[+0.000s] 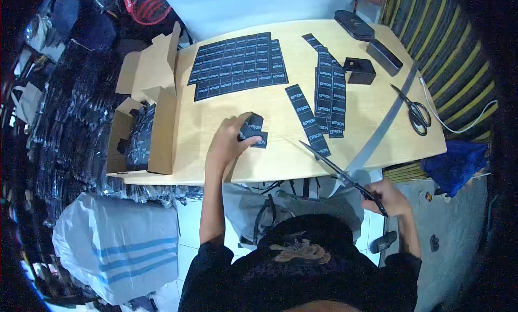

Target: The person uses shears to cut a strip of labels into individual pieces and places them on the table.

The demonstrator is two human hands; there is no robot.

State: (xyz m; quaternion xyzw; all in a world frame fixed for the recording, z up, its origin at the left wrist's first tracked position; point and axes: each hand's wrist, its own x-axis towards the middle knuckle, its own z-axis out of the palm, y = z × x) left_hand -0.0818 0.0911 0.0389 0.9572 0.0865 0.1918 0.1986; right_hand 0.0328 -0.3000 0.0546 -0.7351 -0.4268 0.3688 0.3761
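Note:
My left hand [227, 142] rests at the table's middle, fingers and thumb closed round a few small dark EPSON labels [259, 141]. In my right hand [389, 197], at the table's front edge, are the handles of long scissors [337, 171]. Their blades are spread and point up and left. Close to the scissors' tip lies a single strip of EPSON labels [302, 113]. Several more label strips [338, 96] overlap to its right. Behind my left hand, dark sheets printed with rows of EPSON labels [232, 58] lie stacked flat.
An open cardboard box [162, 136] with dark cut pieces stands at the left. On the right are a second pair of scissors [415, 113], a long grey band [380, 134], a black box [360, 72] and a black case [353, 26]. A white sack [118, 242] sits below left.

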